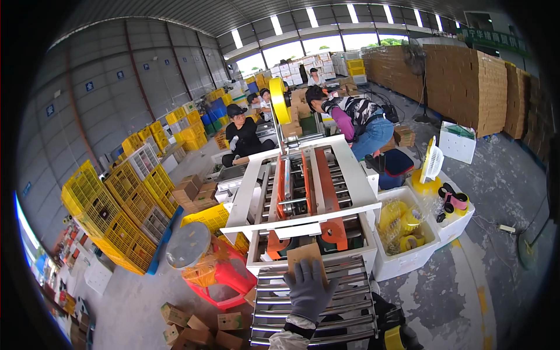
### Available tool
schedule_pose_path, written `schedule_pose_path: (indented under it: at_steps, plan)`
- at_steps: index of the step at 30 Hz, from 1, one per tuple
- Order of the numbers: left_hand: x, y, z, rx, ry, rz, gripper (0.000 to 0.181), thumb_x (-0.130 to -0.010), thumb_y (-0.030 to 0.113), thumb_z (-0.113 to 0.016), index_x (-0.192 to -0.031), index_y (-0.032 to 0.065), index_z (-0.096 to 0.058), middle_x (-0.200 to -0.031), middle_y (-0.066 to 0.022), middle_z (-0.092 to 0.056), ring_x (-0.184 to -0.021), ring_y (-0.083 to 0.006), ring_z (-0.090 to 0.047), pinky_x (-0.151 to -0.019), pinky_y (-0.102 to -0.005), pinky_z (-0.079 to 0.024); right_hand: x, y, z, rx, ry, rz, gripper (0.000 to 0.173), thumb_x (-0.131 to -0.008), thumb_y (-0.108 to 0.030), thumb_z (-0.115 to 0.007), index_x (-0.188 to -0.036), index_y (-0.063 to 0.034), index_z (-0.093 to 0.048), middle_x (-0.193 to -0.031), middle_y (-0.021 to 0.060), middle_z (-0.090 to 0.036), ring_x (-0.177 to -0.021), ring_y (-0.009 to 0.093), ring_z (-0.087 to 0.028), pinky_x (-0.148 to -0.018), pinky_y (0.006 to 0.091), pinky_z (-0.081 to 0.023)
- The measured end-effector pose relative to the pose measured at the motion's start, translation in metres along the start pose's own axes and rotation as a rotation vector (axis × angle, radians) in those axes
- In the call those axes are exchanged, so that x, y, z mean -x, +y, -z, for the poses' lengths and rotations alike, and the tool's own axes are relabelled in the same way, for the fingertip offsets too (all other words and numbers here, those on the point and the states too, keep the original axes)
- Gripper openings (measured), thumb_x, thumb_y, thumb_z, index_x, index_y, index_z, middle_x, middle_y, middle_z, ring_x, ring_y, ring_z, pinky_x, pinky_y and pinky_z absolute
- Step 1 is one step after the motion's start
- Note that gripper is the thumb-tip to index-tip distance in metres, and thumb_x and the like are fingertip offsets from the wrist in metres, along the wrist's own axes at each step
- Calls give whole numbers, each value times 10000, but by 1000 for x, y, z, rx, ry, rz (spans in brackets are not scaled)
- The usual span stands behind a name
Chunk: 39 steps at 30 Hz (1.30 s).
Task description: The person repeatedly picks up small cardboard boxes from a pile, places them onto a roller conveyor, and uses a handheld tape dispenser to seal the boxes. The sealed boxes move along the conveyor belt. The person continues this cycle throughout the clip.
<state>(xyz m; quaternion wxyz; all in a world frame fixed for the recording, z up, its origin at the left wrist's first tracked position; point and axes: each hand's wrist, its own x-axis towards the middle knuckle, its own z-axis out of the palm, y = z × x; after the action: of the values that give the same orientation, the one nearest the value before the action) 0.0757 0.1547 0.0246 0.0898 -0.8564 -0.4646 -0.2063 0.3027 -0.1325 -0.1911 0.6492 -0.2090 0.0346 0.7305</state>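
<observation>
My left hand (307, 291), in a grey glove, lies flat with fingers spread on the near end of a small cardboard box (305, 253). The box sits at the far end of a metal roller conveyor (313, 306), at the mouth of a white carton-sealing machine (262, 229) with orange side plates. A large roll of yellow tape (280, 100) stands on top of the machine. My right hand is out of view; at the lower right, beside the rollers, is a black tape dispenser with a yellow roll (393, 337).
Small cardboard boxes (197, 334) lie on the floor at lower left, below a red plastic stool (223, 288). A white foam box (404, 262) with tape rolls stands right of the machine. Stacked yellow crates (118, 227) stand left. Several people work beyond the machine.
</observation>
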Motion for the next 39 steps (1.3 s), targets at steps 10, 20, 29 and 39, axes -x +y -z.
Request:
schedule_pose_path:
  at_steps: [10, 20, 29, 39]
  plan:
    - [-2, -1, -5, -11, -38, 4, 796, -917, 583, -569, -1452, 9, -435, -1429, -342, -458, -1347, -506, -436, -1085, -707, -254, 2, 8, 6, -16, -29, 4, 665, -908, -449, -680, -1401, -52, -475, -1282, 137, -625, -1073, 292, -655, -887, 463, -556]
    - [3, -34, 1, 508, 14, 188, 988, -813, 314, -823, -1535, -5, -229, -1434, -344, -435, -1351, -505, -417, -1099, -497, -400, 1, 23, 57, -175, -335, 21, 680, -910, -454, -677, -1414, -51, -463, -1296, 140, -619, -1082, 296, -653, -888, 469, -557]
    - [56, -88, -43, 1755, -411, 629, 427, -1069, 268, -497, -1419, 23, -490, -1376, -231, -536, -1234, -280, -560, -1060, -361, -450, 28, 14, -28, 28, 67, 43, 627, -908, -464, -650, -1319, -4, -535, -1189, 154, -667, -1039, 313, -666, -925, 447, -528]
    - [-14, -8, 17, 264, -85, -275, 528, -923, 516, -606, -1212, 79, -681, -1429, -244, -492, -1428, -454, -333, -1175, -597, -228, 14, 18, 27, 58, 109, 4, 675, -933, -561, -571, -1328, -15, -533, -1174, 146, -672, -1028, 317, -663, -947, 445, -511]
